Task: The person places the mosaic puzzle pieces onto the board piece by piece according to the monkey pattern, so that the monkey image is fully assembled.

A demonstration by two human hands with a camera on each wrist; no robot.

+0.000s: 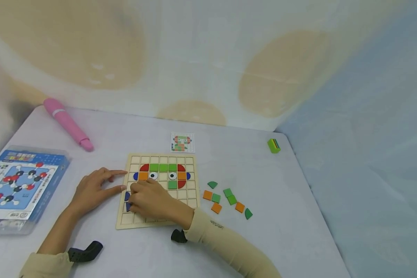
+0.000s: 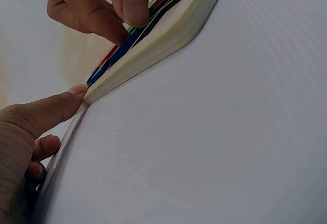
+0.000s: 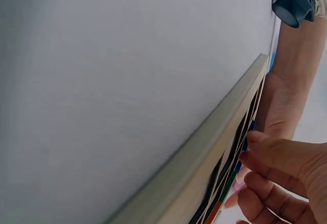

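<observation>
A square wooden grid board [image 1: 122, 220] lies on the table with red, green, orange and blue pieces and two eye pieces [image 1: 172, 176] forming a pattern. My right hand [image 1: 153, 199] reaches over its lower left part, hiding several cells. In the right wrist view, its thumb and forefinger pinch at a blue piece [image 3: 251, 126] low on the board. Two blue pieces [image 1: 127, 196] show at the left column beside these fingertips. My left hand [image 1: 94, 191] rests at the board's left edge, forefinger and thumb extended, their tips against the rim.
Right of the board lie loose orange tiles [image 1: 216, 208], green tiles [image 1: 232, 199] and green quarter-round pieces [image 1: 212, 185]. A pattern card [image 1: 182, 142] lies behind it. A boxed molecule set [image 1: 21, 189] and a pink stick-like object [image 1: 67, 123] are left; a small green block [image 1: 273, 146] is far right.
</observation>
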